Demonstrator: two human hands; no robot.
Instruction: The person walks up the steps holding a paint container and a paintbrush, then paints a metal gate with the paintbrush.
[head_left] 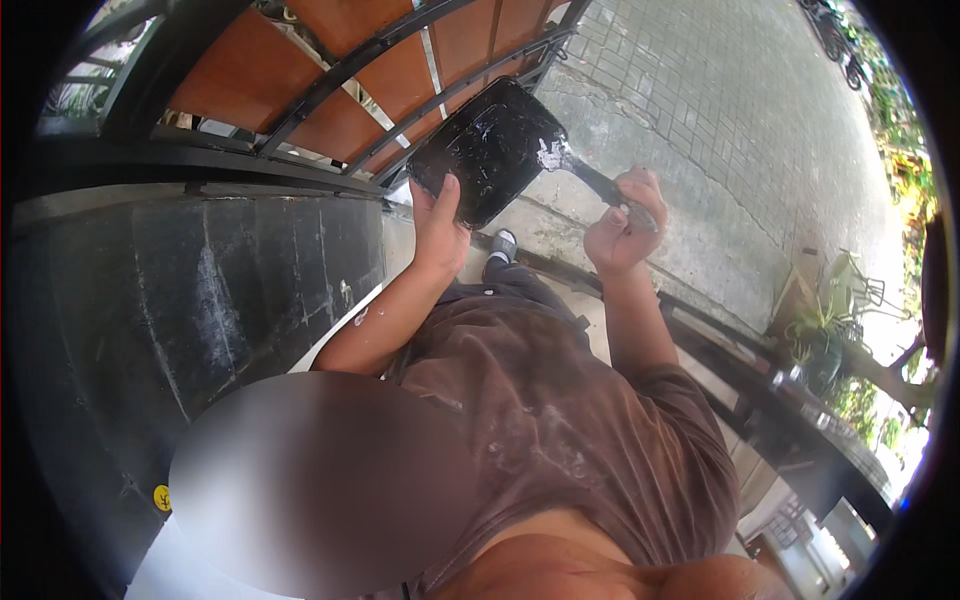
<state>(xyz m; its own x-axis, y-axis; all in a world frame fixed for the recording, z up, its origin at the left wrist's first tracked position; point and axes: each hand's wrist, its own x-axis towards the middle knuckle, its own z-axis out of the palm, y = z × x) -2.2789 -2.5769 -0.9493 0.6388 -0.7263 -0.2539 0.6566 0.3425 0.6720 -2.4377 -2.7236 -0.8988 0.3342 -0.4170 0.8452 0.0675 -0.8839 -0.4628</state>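
My left hand (441, 232) grips the near left edge of a black rectangular tray (485, 150), thumb over the rim and the other fingers mostly hidden beneath. Dried pale streaks mark the tray's inside. In my right hand (630, 225) is a dark putty knife (598, 184), fingers closed round its handle. The knife's far end reaches the tray's right side, where a lump of white paste (550, 153) sits. Both hands are held out in front of my body, with white smears on my left forearm.
A metal gate with orange-brown panels (395, 85) stands beyond the tray. To the left is a dark wall (215, 290) with pale streaks. Grey paving (700, 120) stretches ahead and right. A dark rail (740, 350) and potted plants (825, 345) lie right. My sandalled foot (503, 244) shows below.
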